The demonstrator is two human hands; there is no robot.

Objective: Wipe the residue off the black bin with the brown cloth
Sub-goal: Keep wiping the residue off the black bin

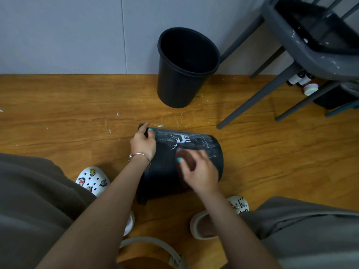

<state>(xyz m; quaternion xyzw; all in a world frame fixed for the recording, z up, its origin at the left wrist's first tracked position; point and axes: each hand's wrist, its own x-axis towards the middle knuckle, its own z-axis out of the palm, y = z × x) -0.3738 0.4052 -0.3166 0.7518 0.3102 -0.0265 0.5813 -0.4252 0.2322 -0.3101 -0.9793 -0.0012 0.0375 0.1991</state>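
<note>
- Black bin [165, 171] lying on its side on wooden floor [58, 105], white smears and deer print on its wall, inside hidden.
- Left hand [142, 142] grips the bin's rim end.
- Right hand [198, 169], blurred, presses brown cloth [187, 159] on the bin's wall.
- Second black bin [182, 74] upright beyond it, looks empty.

The right hand [200, 171] is smeared by motion blur, so its fingers and the brown cloth [186, 160] under it merge into one soft patch. The small white lettering on the black bin [165, 171] is too fine to read. The grey chair [310, 51] is cut off by the right edge, and bottles [303, 79] sit half hidden behind its legs.
</note>
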